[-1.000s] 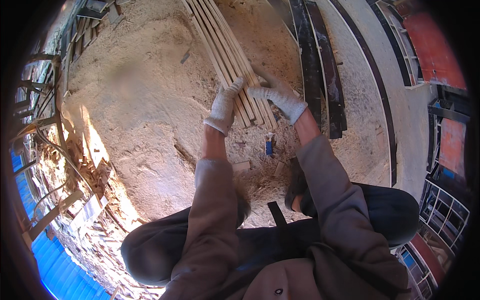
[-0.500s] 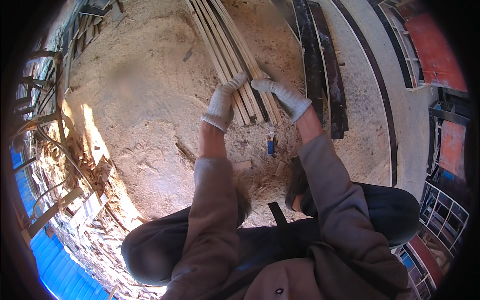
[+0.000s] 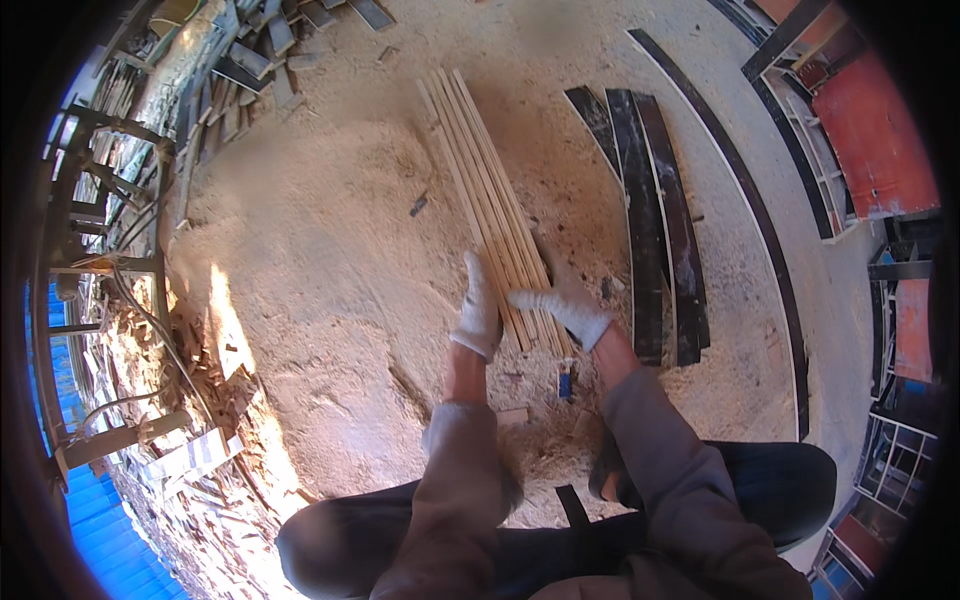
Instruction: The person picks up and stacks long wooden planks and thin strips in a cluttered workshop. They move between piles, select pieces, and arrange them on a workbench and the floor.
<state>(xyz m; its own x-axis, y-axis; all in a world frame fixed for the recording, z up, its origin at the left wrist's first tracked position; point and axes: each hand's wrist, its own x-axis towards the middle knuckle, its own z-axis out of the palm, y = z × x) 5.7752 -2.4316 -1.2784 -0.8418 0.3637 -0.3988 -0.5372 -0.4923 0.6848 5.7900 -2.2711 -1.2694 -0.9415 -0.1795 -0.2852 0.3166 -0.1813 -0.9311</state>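
A bundle of long, narrow, pale wooden strips lies on the dusty ground in front of me, its near ends slightly uneven. My left hand, in a whitish knit glove, rests along the bundle's left side near that end, with a digit stretched away from me and apart from the top faces. On the opposite side, my right hand, gloved alike, has its thumb laid across the strips and its other fingers by the right edge. The undersides of both hands are hidden. A small blue object lies just beyond the near ends.
Dark boards lie right of the bundle, with a long, thin dark strip farther right. Wood scraps are heaped at the far left. A metal frame stands at left; red panels are at right.
The view has shifted, so the bundle's far end now shows and everything sits lower. My left thumb has come off the strips' top. The strips lie closer together, showing pale faces.
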